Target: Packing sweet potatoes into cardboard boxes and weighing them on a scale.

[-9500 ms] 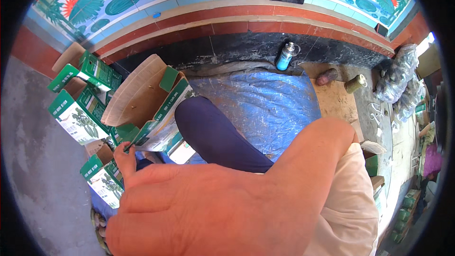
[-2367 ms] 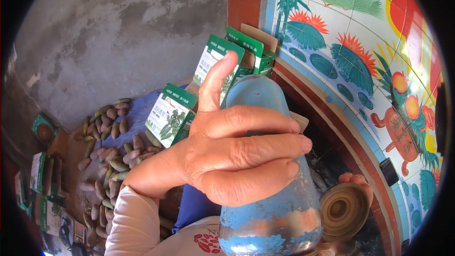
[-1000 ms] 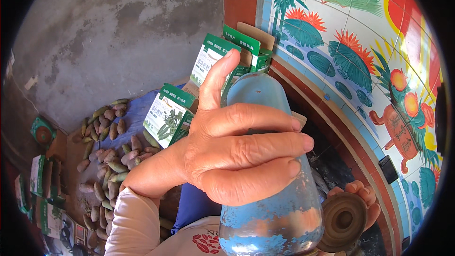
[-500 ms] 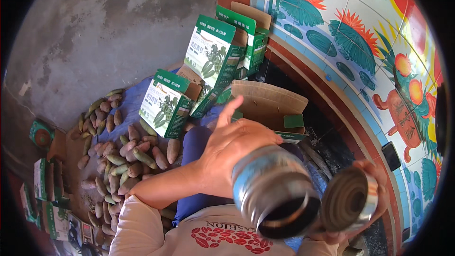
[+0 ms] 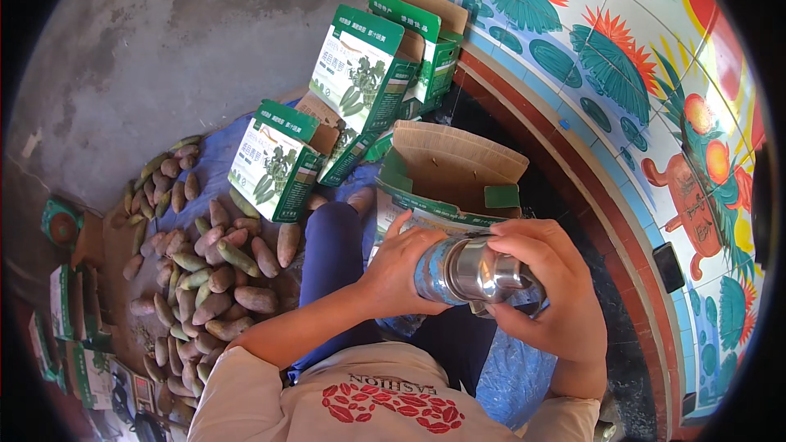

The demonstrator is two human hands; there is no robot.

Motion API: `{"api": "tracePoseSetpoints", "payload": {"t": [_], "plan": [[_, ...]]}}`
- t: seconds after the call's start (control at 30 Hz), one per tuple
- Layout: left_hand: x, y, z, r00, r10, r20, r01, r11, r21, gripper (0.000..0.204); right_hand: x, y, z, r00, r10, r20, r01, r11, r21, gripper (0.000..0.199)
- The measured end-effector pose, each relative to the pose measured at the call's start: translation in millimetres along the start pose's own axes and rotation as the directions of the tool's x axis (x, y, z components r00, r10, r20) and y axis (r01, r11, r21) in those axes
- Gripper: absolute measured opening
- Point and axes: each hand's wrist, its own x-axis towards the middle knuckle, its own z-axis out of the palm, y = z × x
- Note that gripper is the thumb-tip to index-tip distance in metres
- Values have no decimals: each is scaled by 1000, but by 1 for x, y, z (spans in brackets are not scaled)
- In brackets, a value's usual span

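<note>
Level in front of my body lies a thermos (image 5: 438, 270) with a blue patterned side and a shiny steel neck. My left hand (image 5: 399, 272) is closed round its blue body. At the mouth end, my right hand (image 5: 557, 299) curls its fingers and thumb round the steel lid (image 5: 496, 272). The lid meets the neck; whether it is seated or threaded I cannot tell. Just beyond the thermos stands an open green-and-white carton (image 5: 454, 168), its brown inside showing.
Upright green-and-white cartons (image 5: 359, 74) stand ahead. Long green and reddish root vegetables (image 5: 214, 278) are heaped at left on a blue sheet (image 5: 229, 147). A painted tile wall (image 5: 610, 74) curves along the right, with a dark phone-like object (image 5: 668, 268) at its foot. More cartons (image 5: 70, 303) sit far left.
My right hand has brought the lid from beside the thermos onto its mouth end. Both hands and the thermos have moved up and away from my body, and the thermos lies more level.
</note>
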Motion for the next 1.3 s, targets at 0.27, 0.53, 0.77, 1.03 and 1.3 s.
{"api": "tracePoseSetpoints", "payload": {"t": [0.27, 0.53, 0.77, 1.03, 1.3], "plan": [[-3, -2, 4, 998, -46, 38, 47, 998, -50, 84, 8, 9, 1, 989, -41, 144, 51, 997, -65, 59], [-3, -1, 9, 991, -127, 38, 128, 990, -54, 83, 12, 8, 10, 997, 20, 70, -3, 974, -228, 63], [-6, -6, 19, 992, -116, 44, 117, 992, -41, 84, 6, 16, 14, 985, 80, 151, -22, 936, -352, 74], [-6, -9, 23, 990, -129, 60, 134, 987, -87, 85, 3, 22, 9, 993, -5, 121, 30, 978, -206, 70], [-7, -12, 30, 986, -144, 79, 150, 986, -77, 84, 2, 27, 11, 998, -18, 53, 28, 982, -185, 74]]}}
